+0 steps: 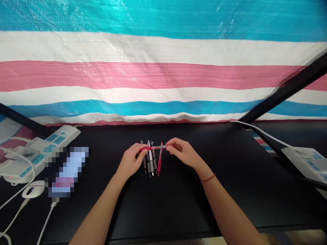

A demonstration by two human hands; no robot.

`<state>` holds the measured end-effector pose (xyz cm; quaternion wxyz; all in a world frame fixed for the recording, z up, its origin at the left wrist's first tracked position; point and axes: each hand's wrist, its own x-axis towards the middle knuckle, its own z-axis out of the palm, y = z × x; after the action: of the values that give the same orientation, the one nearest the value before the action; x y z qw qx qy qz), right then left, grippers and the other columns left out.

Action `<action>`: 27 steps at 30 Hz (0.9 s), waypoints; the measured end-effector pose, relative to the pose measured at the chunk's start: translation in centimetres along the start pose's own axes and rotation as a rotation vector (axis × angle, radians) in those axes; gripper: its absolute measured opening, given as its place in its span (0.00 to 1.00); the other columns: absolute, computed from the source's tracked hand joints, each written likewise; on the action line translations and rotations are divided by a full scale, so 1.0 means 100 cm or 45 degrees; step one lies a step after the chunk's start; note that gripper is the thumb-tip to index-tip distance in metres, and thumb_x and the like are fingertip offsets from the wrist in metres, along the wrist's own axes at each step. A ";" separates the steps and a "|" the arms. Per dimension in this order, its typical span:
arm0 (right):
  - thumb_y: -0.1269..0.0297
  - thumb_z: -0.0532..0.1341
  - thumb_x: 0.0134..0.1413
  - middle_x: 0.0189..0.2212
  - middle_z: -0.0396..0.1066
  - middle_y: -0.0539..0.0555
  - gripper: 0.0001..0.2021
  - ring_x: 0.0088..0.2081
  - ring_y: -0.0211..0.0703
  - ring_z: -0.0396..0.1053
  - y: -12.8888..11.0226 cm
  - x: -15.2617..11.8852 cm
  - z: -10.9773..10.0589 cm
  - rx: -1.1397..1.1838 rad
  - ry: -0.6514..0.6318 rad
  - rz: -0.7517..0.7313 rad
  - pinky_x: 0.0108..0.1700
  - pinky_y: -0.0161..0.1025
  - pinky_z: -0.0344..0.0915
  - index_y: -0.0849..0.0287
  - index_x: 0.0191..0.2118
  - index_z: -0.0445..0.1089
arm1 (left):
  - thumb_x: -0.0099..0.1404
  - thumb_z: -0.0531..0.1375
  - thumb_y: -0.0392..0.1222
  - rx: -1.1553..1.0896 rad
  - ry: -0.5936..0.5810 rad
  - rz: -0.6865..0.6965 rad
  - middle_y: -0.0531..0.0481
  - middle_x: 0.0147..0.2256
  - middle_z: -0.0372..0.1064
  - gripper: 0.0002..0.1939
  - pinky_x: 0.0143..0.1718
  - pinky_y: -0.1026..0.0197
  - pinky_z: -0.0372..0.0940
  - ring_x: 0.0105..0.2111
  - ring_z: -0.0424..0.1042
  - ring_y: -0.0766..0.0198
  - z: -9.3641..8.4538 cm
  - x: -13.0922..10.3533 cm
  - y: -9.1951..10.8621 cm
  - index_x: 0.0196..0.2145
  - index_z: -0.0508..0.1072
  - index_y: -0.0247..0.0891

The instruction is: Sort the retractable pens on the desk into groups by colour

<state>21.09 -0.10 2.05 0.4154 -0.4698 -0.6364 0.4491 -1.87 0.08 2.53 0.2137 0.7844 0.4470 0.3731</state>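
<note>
Between my two hands a pen (158,147) with a clear barrel and pink-red ends is held level above the table. My left hand (133,157) is closed on its pink grip end. The fingers of my right hand (182,151) pinch the other end, and the tip there is hidden by them. Just below lie several grey, black and white pens (150,163), side by side and pointing toward me. A red pen (159,160) lies slightly apart to their right.
A black table (163,207) carries everything. At left are a white power strip (57,139), a white earbud-like case (33,189) and a blurred phone (68,172) with cables. Another power strip (306,161) is at right. A striped tarp (163,75) hangs behind, with black frame bars (286,88).
</note>
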 end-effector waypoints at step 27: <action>0.54 0.61 0.54 0.29 0.74 0.52 0.14 0.27 0.36 0.66 -0.003 0.000 0.002 0.245 -0.084 0.057 0.32 0.36 0.65 0.58 0.41 0.69 | 0.69 0.49 0.40 0.188 -0.010 0.110 0.48 0.33 0.73 0.12 0.39 0.62 0.67 0.34 0.73 0.63 0.000 -0.003 0.000 0.39 0.72 0.37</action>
<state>20.86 -0.20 2.33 0.4273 -0.4268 -0.5928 0.5327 -1.97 -0.17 2.43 0.1407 0.8180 0.4382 0.3451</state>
